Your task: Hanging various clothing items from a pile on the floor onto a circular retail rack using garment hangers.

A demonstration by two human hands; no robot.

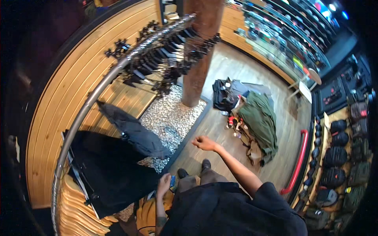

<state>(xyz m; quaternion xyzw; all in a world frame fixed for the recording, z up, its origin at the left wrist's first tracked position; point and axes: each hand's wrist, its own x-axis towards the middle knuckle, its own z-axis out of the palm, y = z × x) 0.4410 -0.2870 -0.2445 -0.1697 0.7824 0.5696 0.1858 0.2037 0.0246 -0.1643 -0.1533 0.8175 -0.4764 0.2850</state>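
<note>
My right hand is held out over the floor, its fingers curled together with nothing visible in them. My left hand is loosely fisted beside the lower edge of a black garment. Whether it grips that cloth cannot be made out. The black garment hangs from a curved metal clothes rail. Farther along the rail, a dark grey garment hangs at a slant over white pebbles. Many bare black clip hangers crowd the rail's far end.
Folded dark clothes and a green garment lie heaped on the wood floor. A brown pillar rises from a pebble bed. Wooden hangers fill the near rail. To the right are a red bar and shelved backpacks.
</note>
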